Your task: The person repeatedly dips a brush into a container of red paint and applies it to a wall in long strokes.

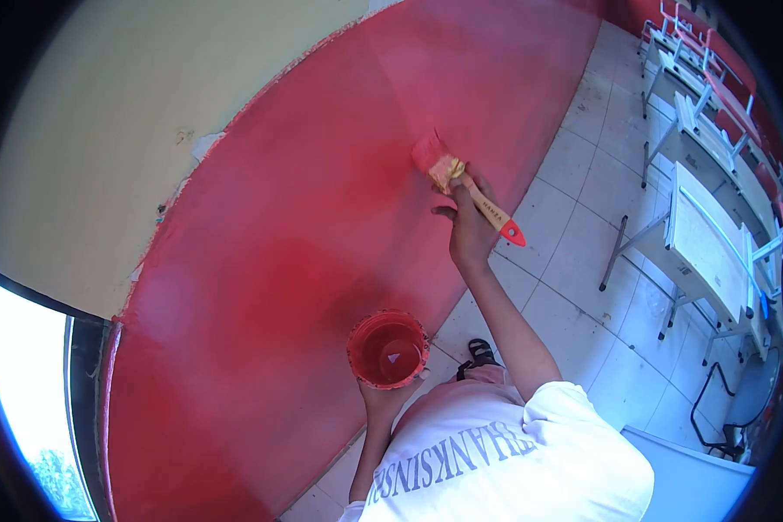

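Note:
My right hand [470, 219] is closed around the wooden handle of a paintbrush [491, 207], near its metal band. The brush's bristles [427, 151] are coated in red paint and overlap the red wall [322, 217] in this view. Lower down, my left hand [384, 396] grips a red paint cup [388, 320] from below and the side. Its open top faces me, with red paint on the rim and walls and a small pale patch inside. Most of the left fingers are hidden behind the cup.
Above the red paint, a cream wall area [148, 104] meets it along a rough edge. A bright window [26, 383] is at lower left. White floor tiles [574, 235] run along the wall. Several desks [709, 230] stand on the right, with a pale blue surface [687, 474] at lower right.

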A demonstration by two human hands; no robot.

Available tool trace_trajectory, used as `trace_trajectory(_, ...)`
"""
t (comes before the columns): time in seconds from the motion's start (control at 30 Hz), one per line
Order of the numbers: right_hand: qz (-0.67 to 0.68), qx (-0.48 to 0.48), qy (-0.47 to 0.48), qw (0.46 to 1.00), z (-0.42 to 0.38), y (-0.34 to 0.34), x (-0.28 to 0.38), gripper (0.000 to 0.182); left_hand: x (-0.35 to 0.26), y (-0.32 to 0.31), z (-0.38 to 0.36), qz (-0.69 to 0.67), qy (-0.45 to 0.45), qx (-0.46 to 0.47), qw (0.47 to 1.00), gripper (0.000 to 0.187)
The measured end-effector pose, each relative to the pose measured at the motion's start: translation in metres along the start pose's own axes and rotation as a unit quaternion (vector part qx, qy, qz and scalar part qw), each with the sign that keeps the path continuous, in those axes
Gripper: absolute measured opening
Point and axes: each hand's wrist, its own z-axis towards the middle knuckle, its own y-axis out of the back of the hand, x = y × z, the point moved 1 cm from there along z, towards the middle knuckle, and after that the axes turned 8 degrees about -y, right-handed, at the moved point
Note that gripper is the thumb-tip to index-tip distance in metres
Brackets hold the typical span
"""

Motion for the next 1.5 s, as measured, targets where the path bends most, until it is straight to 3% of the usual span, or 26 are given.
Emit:
trace_trajectory(0.43, -0.095, -0.049, -0.092, 0.99, -0.015, 0.101, -0.098, 0.043, 0.0, 0.003, 0.003, -0.016, -0.011, 0.031, 0.999, 0.076)
trace_trajectory(0.53, -0.128, -0.068, -0.096, 0.985, -0.023, 0.12, -0.088, 0.042, -0.027, -0.009, 0.01, -0.064, 0.019, 0.046, 0.997, 0.076)
trace_trajectory(0.67, -0.17, -0.072, -0.069, 0.98, -0.028, 0.129, -0.07, 0.04, -0.024, -0.008, 0.009, -0.04, -0.017, 0.024, 0.999, 0.076)
trace_trajectory(0.87, -0.237, -0.043, -0.041, 0.97, -0.025, 0.107, -0.063, 0.038, 0.004, 0.002, 0.001, -0.021, -0.024, 0.007, 0.999, 0.074)
trace_trajectory(1.13, -0.14, 0.013, -0.005, 0.99, -0.013, 0.048, -0.044, 0.038, -0.004, 0.006, 0.0, -0.018, -0.011, -0.018, 1.0, 0.073)
trace_trajectory(1.5, -0.095, 0.041, 0.051, 0.993, -0.014, -0.029, 0.047, 0.042, 0.009, 0.011, 0.0, -0.05, -0.031, -0.005, 0.998, 0.073)
